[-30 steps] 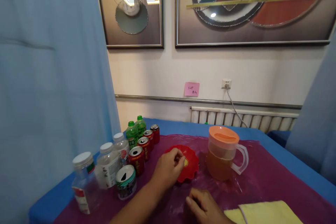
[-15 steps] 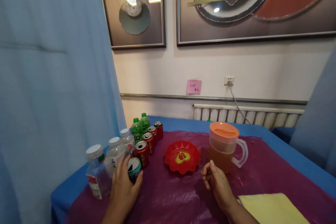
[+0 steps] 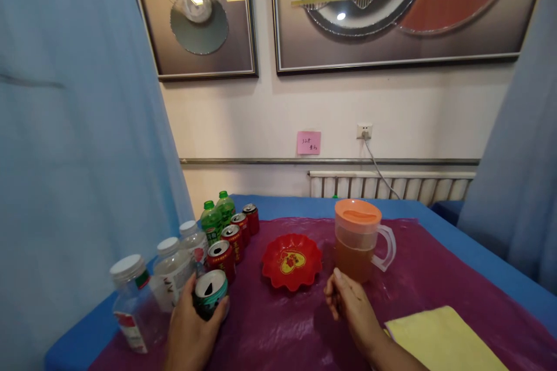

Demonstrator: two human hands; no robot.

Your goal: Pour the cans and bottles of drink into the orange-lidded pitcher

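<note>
My left hand (image 3: 194, 324) is wrapped round a green-and-black drink can (image 3: 211, 290) with an opened top, thumb on its right side and fingers on its left. The can stands at the near end of a row of red cans (image 3: 221, 261). My right hand (image 3: 348, 307) is loosely closed, fingers curled, and nothing shows in it. It hovers in front of a clear pitcher (image 3: 354, 249) with an orange lid and amber liquid inside. Between my hands, farther back, lies a red scalloped plate (image 3: 270, 266) with a yellow heart design.
Clear plastic bottles with white caps (image 3: 139, 307) stand left of my left hand. Green bottles (image 3: 212, 223) are behind them. A folded yellow cloth (image 3: 439, 339) lies at the near right. A purple sheet (image 3: 278, 330) covers part of the blue tablecloth (image 3: 452, 237).
My left hand has closed from a spread pose round the green-and-black can. The view has shifted a little to the right. My right hand stays curled near the pitcher.
</note>
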